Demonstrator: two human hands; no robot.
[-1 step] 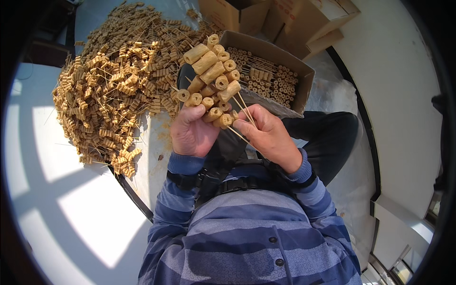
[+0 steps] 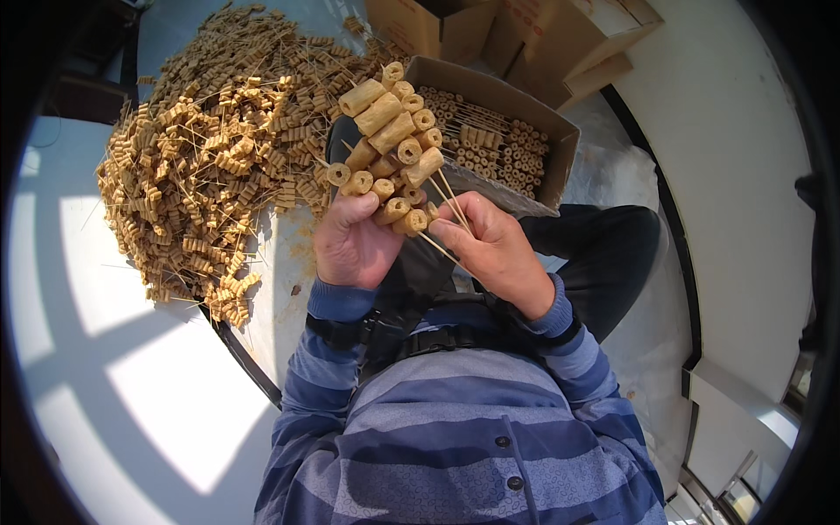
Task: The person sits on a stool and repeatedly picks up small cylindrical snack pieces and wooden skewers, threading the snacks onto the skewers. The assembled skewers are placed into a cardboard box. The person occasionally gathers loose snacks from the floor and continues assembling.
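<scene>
A bunch of skewers (image 2: 391, 131) threaded with hollow, golden-brown rolls is held up in front of me, over my lap. My left hand (image 2: 360, 238) grips the bunch from below, its thumb pressed against the lower rolls and its other fingers mostly hidden behind them. At the lower right of the bunch, my right hand (image 2: 492, 249) pinches the bare sticks between thumb and fingers. Some stick ends run beneath that hand. Just beyond the bunch stands an open cardboard box (image 2: 560, 149) with rows of similar skewers packed inside.
A large heap of skewered rolls (image 2: 206, 166) spreads over the surface at far left. More cardboard boxes (image 2: 560, 39) stand behind the packed one. My bent leg (image 2: 604, 254) lies to the right, beside clear plastic sheeting (image 2: 643, 184). A white wall rises at far right.
</scene>
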